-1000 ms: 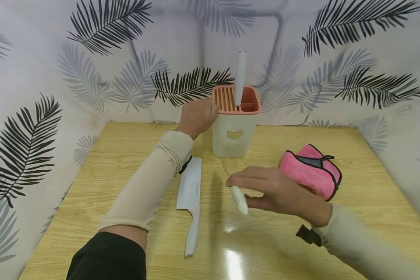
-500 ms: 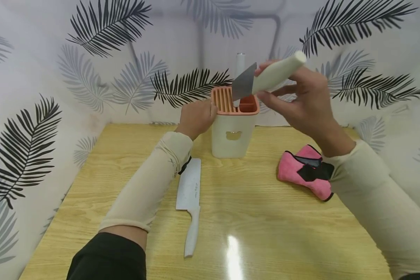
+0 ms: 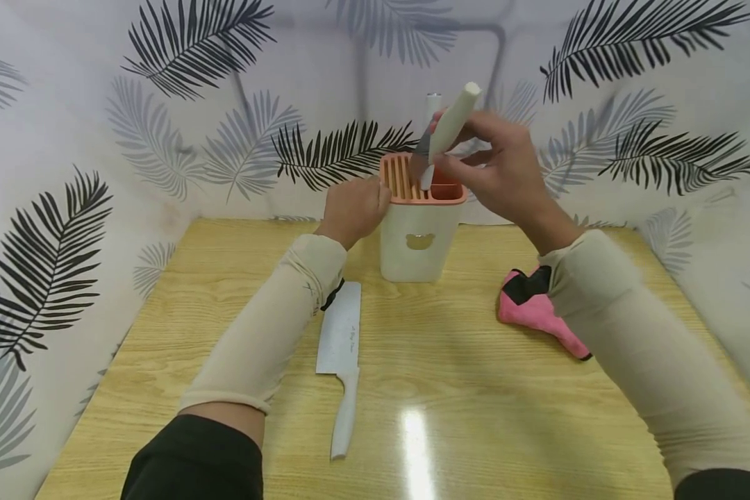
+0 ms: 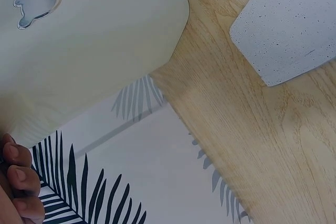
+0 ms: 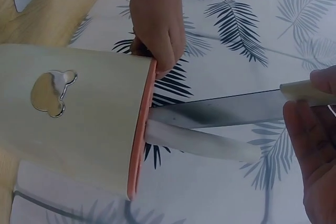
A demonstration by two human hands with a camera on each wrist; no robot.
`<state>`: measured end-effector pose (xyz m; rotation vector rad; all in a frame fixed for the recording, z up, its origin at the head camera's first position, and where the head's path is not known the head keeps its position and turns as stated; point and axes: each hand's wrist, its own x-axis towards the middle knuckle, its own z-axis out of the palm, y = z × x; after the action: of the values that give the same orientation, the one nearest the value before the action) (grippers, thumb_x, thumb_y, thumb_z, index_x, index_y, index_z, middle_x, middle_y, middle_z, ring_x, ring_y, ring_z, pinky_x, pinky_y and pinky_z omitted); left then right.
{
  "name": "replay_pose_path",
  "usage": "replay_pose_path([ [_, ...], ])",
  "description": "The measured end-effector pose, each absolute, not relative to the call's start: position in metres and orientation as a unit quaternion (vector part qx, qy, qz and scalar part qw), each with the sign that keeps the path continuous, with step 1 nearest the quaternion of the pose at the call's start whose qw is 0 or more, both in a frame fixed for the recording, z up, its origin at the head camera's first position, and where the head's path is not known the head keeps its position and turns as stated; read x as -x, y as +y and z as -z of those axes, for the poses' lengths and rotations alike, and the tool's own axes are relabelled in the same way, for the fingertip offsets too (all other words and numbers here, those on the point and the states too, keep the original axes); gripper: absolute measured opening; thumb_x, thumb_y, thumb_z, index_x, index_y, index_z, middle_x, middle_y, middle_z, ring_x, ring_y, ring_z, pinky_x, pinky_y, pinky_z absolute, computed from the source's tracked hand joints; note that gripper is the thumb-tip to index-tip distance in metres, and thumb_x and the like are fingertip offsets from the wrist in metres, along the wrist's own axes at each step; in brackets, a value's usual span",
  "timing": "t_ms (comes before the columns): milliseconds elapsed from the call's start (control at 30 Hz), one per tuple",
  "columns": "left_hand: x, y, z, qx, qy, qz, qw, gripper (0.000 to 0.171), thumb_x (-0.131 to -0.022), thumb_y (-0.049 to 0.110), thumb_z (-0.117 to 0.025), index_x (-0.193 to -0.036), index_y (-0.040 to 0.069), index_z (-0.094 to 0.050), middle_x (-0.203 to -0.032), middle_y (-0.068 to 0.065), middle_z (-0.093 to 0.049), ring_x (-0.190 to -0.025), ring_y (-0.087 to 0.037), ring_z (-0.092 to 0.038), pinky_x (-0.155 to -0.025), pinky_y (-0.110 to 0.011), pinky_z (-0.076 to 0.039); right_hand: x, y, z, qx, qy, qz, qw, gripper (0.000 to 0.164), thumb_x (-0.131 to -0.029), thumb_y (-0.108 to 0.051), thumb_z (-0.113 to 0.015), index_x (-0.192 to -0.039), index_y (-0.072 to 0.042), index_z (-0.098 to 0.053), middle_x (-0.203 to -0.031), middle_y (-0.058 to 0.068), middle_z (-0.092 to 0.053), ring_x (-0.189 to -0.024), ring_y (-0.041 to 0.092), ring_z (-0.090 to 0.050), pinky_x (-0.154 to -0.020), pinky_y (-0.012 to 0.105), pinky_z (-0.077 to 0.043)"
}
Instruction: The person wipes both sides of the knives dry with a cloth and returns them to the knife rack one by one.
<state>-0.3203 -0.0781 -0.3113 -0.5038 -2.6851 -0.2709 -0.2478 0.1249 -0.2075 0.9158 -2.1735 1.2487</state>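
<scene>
My left hand (image 3: 353,208) grips the left rim of a cream knife holder (image 3: 412,257) with an orange slotted top (image 3: 398,177). Its curled fingers (image 4: 23,177) show at the edge of the left wrist view. In my right hand (image 3: 503,163) is a knife with a cream handle (image 3: 455,121), pinched between thumb and fingers. The blade (image 5: 226,111) points down, its far end right at the slotted top. Beside it, a white handle (image 5: 205,142) stands up out of the holder. A white cleaver (image 3: 340,333) lies flat on the table.
A pink cloth with black edging (image 3: 531,312) lies on the right of the wooden table (image 3: 225,278), partly hidden by my right forearm. Behind the table hangs a leaf-patterned curtain (image 3: 325,76), close at the holder's back.
My right hand has lifted the knife from low over the table up to the holder, then moved left, tilting it steeper with the blade over the slots. My left hand stays put.
</scene>
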Motion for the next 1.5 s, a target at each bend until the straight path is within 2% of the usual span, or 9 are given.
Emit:
replay_pose_path([
  [133,0.320,-0.077,0.311,0.180,-0.960,0.098,0.191,0.040,-0.097,0.027,-0.022,-0.063,0.015,-0.039,-0.055,0.000,-0.035,-0.045,-0.015,-0.032,-0.040,-0.027,-0.023,0.260,0.125,0.218,-0.317,-0.801,-0.459,0.218,0.035,-0.082,-0.010,-0.070,-0.116,-0.010,-0.064,-0.102,0.005,-0.068,-0.086,0.003,-0.063,-0.065,0.015,-0.053],
  [333,0.319,-0.078,0.312,0.182,-0.958,0.104,0.193,0.040,-0.097,0.027,-0.021,-0.063,0.016,-0.039,-0.055,0.001,-0.035,-0.045,-0.015,-0.032,-0.040,-0.027,-0.023,0.273,0.122,0.230,-0.298,-0.826,-0.436,0.196,0.035,-0.083,-0.018,-0.070,-0.118,-0.017,-0.064,-0.100,0.004,-0.069,-0.086,0.003,-0.061,-0.066,0.015,-0.053],
  [433,0.318,-0.080,0.313,0.176,-0.959,0.106,0.195,0.040,-0.096,0.027,-0.022,-0.062,0.016,-0.039,-0.054,0.000,-0.035,-0.045,-0.015,-0.032,-0.040,-0.028,-0.023,0.281,0.117,0.237,-0.296,-0.837,-0.426,0.175,0.030,-0.085,-0.020,-0.069,-0.114,-0.015,-0.064,-0.102,0.003,-0.069,-0.087,0.007,-0.063,-0.069,0.019,-0.054],
  [633,0.318,-0.080,0.312,0.176,-0.959,0.105,0.197,0.039,-0.096,0.027,-0.022,-0.063,0.016,-0.039,-0.055,0.000,-0.036,-0.045,-0.016,-0.033,-0.040,-0.028,-0.024,0.298,0.112,0.251,-0.282,-0.852,-0.412,0.158,0.029,-0.087,-0.016,-0.065,-0.113,-0.004,-0.061,-0.104,0.010,-0.068,-0.093,0.020,-0.066,-0.083,0.035,-0.055],
  [733,0.317,-0.079,0.311,0.175,-0.960,0.099,0.194,0.040,-0.097,0.027,-0.021,-0.064,0.015,-0.041,-0.056,0.000,-0.037,-0.046,-0.016,-0.035,-0.040,-0.029,-0.025,0.303,0.109,0.256,-0.276,-0.856,-0.409,0.153,0.028,-0.087,-0.015,-0.065,-0.112,-0.003,-0.061,-0.103,0.012,-0.067,-0.095,0.021,-0.065,-0.084,0.038,-0.053],
  [1033,0.316,-0.077,0.309,0.169,-0.963,0.094,0.190,0.041,-0.097,0.028,-0.021,-0.065,0.014,-0.041,-0.056,-0.001,-0.039,-0.046,-0.019,-0.039,-0.041,-0.030,-0.027,0.303,0.100,0.264,-0.260,-0.869,-0.391,0.156,0.030,-0.087,-0.013,-0.065,-0.115,-0.004,-0.062,-0.100,0.014,-0.069,-0.085,0.023,-0.067,-0.071,0.036,-0.052],
  [1267,0.317,-0.076,0.309,0.170,-0.963,0.092,0.186,0.041,-0.098,0.029,-0.020,-0.066,0.014,-0.042,-0.057,-0.001,-0.040,-0.047,-0.019,-0.041,-0.041,-0.031,-0.028,0.301,0.097,0.271,-0.251,-0.857,-0.415,0.172,0.039,-0.086,-0.009,-0.065,-0.124,-0.003,-0.058,-0.101,0.016,-0.069,-0.088,0.025,-0.067,-0.077,0.037,-0.055],
  [1500,0.318,-0.077,0.310,0.169,-0.963,0.095,0.186,0.041,-0.097,0.028,-0.021,-0.065,0.014,-0.041,-0.056,-0.001,-0.039,-0.046,-0.019,-0.039,-0.040,-0.030,-0.027,0.297,0.094,0.272,-0.204,-0.868,-0.410,0.193,0.054,-0.088,-0.012,-0.063,-0.138,-0.002,-0.043,-0.113,0.016,-0.066,-0.097,0.027,-0.067,-0.084,0.036,-0.054],
])
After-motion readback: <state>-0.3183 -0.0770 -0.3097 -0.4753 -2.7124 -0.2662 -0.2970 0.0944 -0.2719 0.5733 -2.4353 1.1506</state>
